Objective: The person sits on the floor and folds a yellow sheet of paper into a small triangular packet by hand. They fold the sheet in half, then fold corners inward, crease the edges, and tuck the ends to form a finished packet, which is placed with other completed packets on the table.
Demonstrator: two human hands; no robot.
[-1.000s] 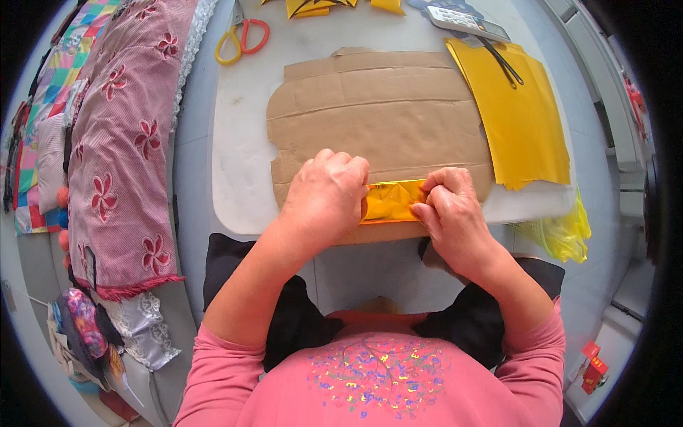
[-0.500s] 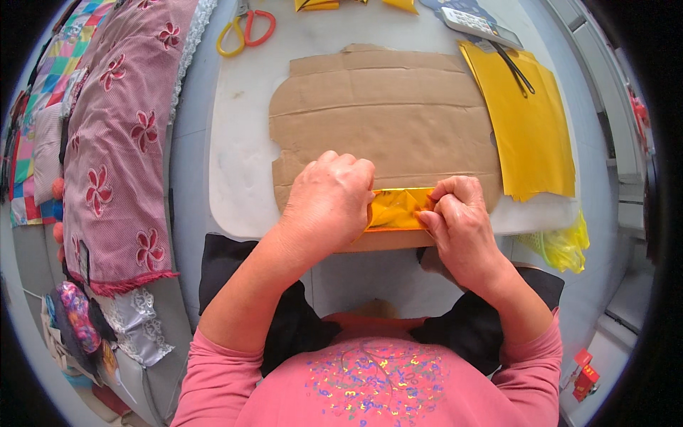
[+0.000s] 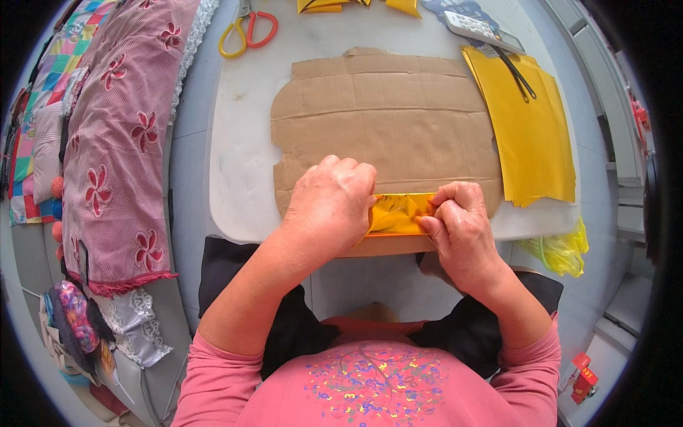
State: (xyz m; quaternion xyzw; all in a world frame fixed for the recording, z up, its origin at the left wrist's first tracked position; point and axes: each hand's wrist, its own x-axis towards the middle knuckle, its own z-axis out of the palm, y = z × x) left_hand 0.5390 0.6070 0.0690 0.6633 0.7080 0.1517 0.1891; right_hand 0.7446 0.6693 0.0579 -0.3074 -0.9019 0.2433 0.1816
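Observation:
Between my two hands is a folded piece of shiny gold foil paper (image 3: 400,215), held above the near edge of a flat brown cardboard sheet (image 3: 384,121). My left hand (image 3: 331,199) is closed on the paper's left end, its fingertips mostly hidden behind the knuckles. My right hand (image 3: 461,222) pinches the right end between thumb and curled fingers. The paper forms a shallow folded shape with raised edges and creases inside. To the right of the cardboard lies a stack of flat gold paper sheets (image 3: 530,135).
Scissors with one yellow and one red handle (image 3: 247,35) lie at the table's far left. Folded gold pieces (image 3: 331,6) sit at the far edge. A phone-like white keypad device (image 3: 469,27) is at the far right. A yellow plastic bag (image 3: 565,249) hangs beside the white table (image 3: 238,156).
Both hands still grip the gold paper at its ends. The table and its contents sit slightly lower in the picture, and the hands have shifted slightly with them.

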